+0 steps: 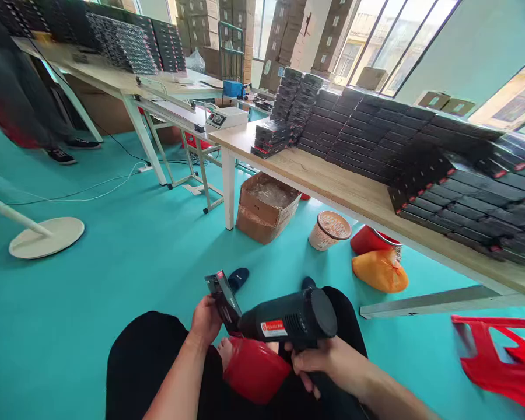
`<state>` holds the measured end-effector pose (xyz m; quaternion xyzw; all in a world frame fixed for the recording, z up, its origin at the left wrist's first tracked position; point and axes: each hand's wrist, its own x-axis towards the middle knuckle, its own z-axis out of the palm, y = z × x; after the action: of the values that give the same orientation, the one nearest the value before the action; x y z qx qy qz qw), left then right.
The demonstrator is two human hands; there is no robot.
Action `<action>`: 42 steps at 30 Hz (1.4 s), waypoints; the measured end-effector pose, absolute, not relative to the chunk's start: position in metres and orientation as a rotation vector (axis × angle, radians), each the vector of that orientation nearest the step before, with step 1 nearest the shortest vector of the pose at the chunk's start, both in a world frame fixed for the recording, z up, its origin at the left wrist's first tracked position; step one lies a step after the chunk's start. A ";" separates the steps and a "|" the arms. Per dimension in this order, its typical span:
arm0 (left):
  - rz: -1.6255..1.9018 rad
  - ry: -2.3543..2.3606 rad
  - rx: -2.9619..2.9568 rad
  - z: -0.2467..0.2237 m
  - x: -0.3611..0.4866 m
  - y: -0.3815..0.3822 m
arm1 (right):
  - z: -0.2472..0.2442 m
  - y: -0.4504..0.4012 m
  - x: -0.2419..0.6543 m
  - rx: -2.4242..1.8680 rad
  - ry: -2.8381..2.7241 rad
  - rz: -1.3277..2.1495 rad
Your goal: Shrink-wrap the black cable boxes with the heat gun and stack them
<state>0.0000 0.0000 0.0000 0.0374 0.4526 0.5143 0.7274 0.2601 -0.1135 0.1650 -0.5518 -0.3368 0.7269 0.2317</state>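
Observation:
My right hand [317, 364] is wrapped round the handle of a black heat gun [289, 318] with a red and white label. Its nozzle points left, close to a thin black box [226, 303] with small red marks. That box is gripped by its left side in my left hand [206, 319], tilted above my lap. Whether the nozzle touches the box I cannot tell. Below the heat gun, between my legs, is a glossy red rounded thing [256, 370], partly covered by the gun and my wrist.
On the right, a long wooden table [315, 169] bears stacks of black boxes [367, 134]. Beneath it stand an open carton [262, 210], a wastebasket [329, 230] and an orange bag [380, 271]. A red stool [490, 361] lies at lower right. Another person's legs [21, 87] show at left.

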 end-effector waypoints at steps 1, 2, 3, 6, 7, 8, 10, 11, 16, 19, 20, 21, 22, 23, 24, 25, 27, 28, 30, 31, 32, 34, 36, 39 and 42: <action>1.129 1.000 0.081 0.000 -0.001 0.000 | 0.165 -0.119 0.263 -1.544 -0.936 2.012; 1.123 0.999 0.077 0.000 -0.003 0.000 | 0.164 -0.124 0.266 -1.565 -0.931 2.023; 1.116 0.992 0.071 0.001 -0.004 0.000 | 0.163 -0.129 0.269 -1.579 -0.913 2.032; 1.088 0.950 0.039 0.006 -0.005 0.000 | 0.155 -0.139 0.281 -1.573 -0.778 2.045; 1.075 0.919 0.027 0.009 -0.005 -0.001 | 0.151 -0.140 0.285 -1.556 -0.708 2.039; 1.059 0.877 0.017 0.011 -0.005 -0.002 | 0.147 -0.139 0.288 -1.538 -0.632 2.028; 1.000 0.776 0.003 0.017 -0.005 -0.005 | 0.139 -0.132 0.291 -1.496 -0.475 1.989; 0.958 0.723 0.001 0.019 -0.006 -0.007 | 0.137 -0.125 0.290 -1.477 -0.407 1.963; 0.807 0.608 -0.007 0.021 -0.008 -0.014 | 0.139 -0.079 0.259 -1.369 -0.309 1.884; 0.842 0.730 -0.031 0.020 -0.009 -0.014 | 0.155 -0.061 0.244 -1.263 -0.424 1.950; 0.860 0.775 -0.048 0.021 -0.009 -0.014 | 0.162 -0.060 0.243 -1.242 -0.499 2.020; 0.874 0.805 -0.061 0.022 -0.009 -0.015 | 0.169 -0.060 0.246 -1.241 -0.613 2.112; 0.889 0.814 -0.067 0.022 -0.008 -0.015 | 0.175 -0.061 0.250 -1.255 -0.749 2.203; 0.906 0.805 -0.065 0.023 -0.008 -0.015 | 0.180 -0.063 0.256 -1.300 -0.941 2.270; 0.924 0.785 -0.056 0.024 -0.007 -0.016 | 0.184 -0.064 0.262 -1.364 -1.093 2.264; 0.943 0.761 -0.040 0.024 -0.006 -0.016 | 0.186 -0.065 0.267 -1.442 -1.181 2.198; 0.959 0.728 -0.006 0.023 -0.004 -0.016 | 0.187 -0.064 0.270 -1.574 -1.120 1.971; 0.942 0.718 0.003 0.022 -0.003 -0.017 | 0.187 -0.063 0.268 -1.596 -1.028 1.879; 0.874 0.710 0.019 0.019 -0.002 -0.017 | 0.186 -0.061 0.255 -1.546 -0.869 1.832; 0.842 0.713 0.026 0.018 -0.002 -0.017 | 0.185 -0.059 0.245 -1.483 -0.823 1.861; 0.817 0.719 0.035 0.016 -0.002 -0.016 | 0.185 -0.056 0.236 -1.410 -0.785 1.900; 0.794 0.737 0.053 0.014 -0.003 -0.015 | 0.183 -0.049 0.222 -1.312 -0.734 1.909; 0.801 0.739 0.059 0.013 -0.005 -0.014 | 0.180 -0.041 0.219 -1.348 -0.716 1.821; 0.830 0.711 0.071 0.012 -0.008 -0.016 | 0.177 -0.033 0.230 -1.434 -0.691 1.731; 0.837 0.676 0.094 0.012 -0.008 -0.019 | 0.179 -0.034 0.241 -1.432 -0.676 1.784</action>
<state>-0.0080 -0.0190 0.0121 0.0449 0.3219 0.3983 0.8577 0.2410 -0.0343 0.1788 -0.5580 -0.2633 0.6951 0.3690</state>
